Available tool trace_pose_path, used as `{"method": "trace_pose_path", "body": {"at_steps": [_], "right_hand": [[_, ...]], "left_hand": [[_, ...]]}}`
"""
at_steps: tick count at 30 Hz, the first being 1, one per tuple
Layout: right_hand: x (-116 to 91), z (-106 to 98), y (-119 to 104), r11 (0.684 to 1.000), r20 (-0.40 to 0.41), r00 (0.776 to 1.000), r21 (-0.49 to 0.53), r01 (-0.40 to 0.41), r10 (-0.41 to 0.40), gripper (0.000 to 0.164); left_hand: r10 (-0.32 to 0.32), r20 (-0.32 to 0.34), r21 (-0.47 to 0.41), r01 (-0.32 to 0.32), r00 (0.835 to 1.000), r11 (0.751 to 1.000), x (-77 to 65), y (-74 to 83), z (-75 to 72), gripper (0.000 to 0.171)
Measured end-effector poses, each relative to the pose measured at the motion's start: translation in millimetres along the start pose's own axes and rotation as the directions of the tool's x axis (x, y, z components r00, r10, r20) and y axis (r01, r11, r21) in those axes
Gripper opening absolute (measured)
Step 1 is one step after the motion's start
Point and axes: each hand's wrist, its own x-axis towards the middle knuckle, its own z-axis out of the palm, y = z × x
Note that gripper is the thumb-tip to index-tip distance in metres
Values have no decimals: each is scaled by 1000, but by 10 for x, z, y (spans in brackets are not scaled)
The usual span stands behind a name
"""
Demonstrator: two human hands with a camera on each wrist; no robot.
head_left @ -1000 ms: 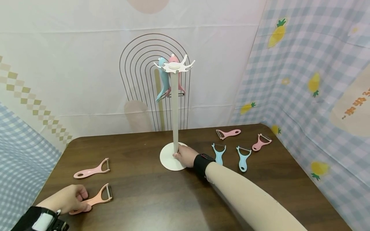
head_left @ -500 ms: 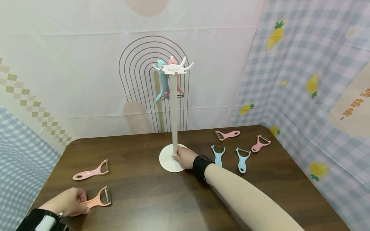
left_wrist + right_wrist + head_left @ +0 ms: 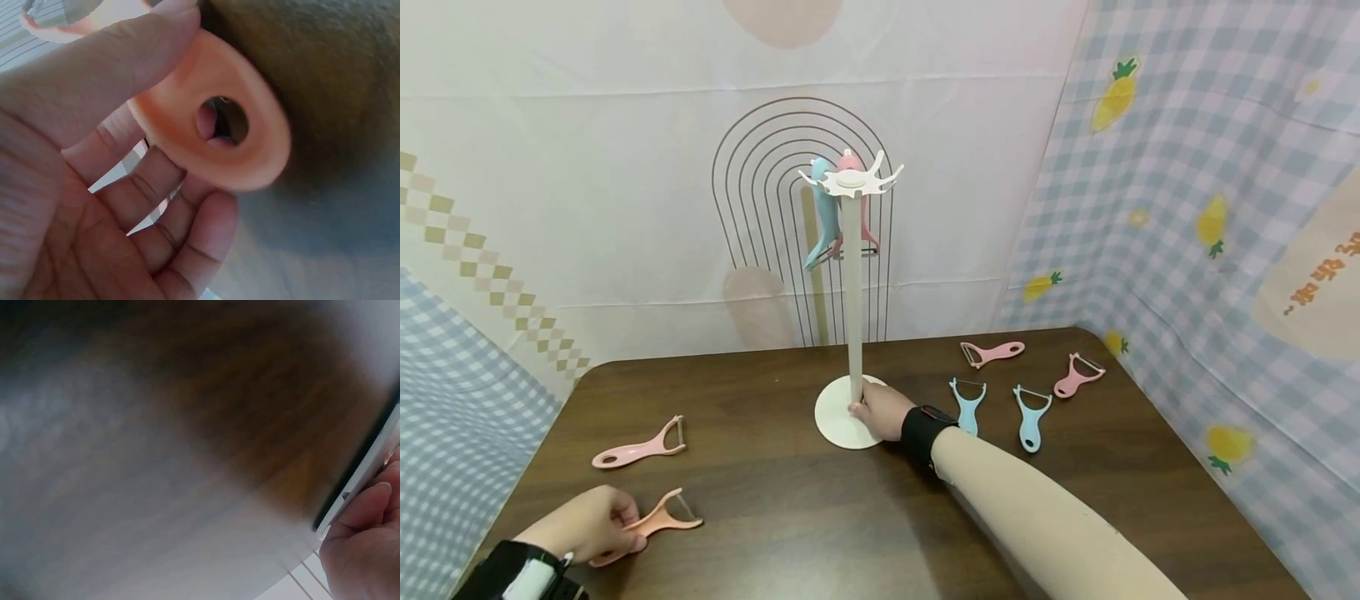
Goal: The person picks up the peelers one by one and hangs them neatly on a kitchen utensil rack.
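At the table's near left, my left hand point(image 3: 591, 525) pinches an orange peeler point(image 3: 662, 518) by its handle, with the blade end pointing right. The left wrist view shows the thumb lying over the peeler's handle point(image 3: 259, 147), close to its round hanging hole, with the fingers behind. My right hand point(image 3: 883, 410) grips the foot of a white rack stand point(image 3: 853, 308), the thumb beside its post. Only part of that hand point(image 3: 365, 550) and the edge of the base show in the right wrist view. A blue peeler point(image 3: 827, 212) and pink peelers hang from the rack's rear hooks.
A pink peeler point(image 3: 638, 450) lies behind my left hand. Right of the stand lie two blue peelers, one point(image 3: 967, 408) partly behind my right wrist, the other point(image 3: 1030, 421) farther right. Two pink peelers point(image 3: 996, 352) lie toward the back right. Cloth walls point(image 3: 625, 208) border the table.
My left hand has shifted slightly right, and the orange peeler has turned in it so that its blade now shows thinner. My right hand and the rack stand stay in place.
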Motion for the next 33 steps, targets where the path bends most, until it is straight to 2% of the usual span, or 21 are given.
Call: {"method": "trace_pose_path", "body": {"at_steps": [4, 8, 14, 17, 19, 25, 28, 33], "right_hand": [[-13, -11, -21, 1000, 10, 1000, 8, -8, 8, 41], [-31, -35, -47, 1000, 28, 999, 19, -17, 16, 43], [-33, -43, -57, 1000, 34, 999, 25, -13, 12, 42], [-25, -43, -40, 999, 32, 999, 32, -14, 13, 41], [-22, -45, -31, 999, 31, 999, 34, -17, 16, 41], [-38, -41, -44, 999, 27, 999, 35, -20, 19, 43], [-46, -40, -53, 999, 26, 1000, 35, -16, 15, 42], [-45, -50, -44, 1000, 20, 1000, 29, -12, 11, 40]], "left_hand": [[19, -10, -13, -20, 1000, 1000, 21, 45, -26, 21], [39, -64, 16, -38, 997, 999, 44, 88, -39, 20], [107, -104, 6, -107, 989, 994, 67, 131, -79, 18], [144, -127, 9, -144, 981, 990, 99, 224, -106, 17], [162, -160, 19, -161, 974, 987, 133, 327, -123, 15], [141, -286, 85, -122, 948, 989, 252, 707, -219, 12], [159, -321, 64, -146, 934, 987, 308, 846, -271, 10], [204, -422, 59, -198, 883, 978, 396, 1034, -347, 5]]}}
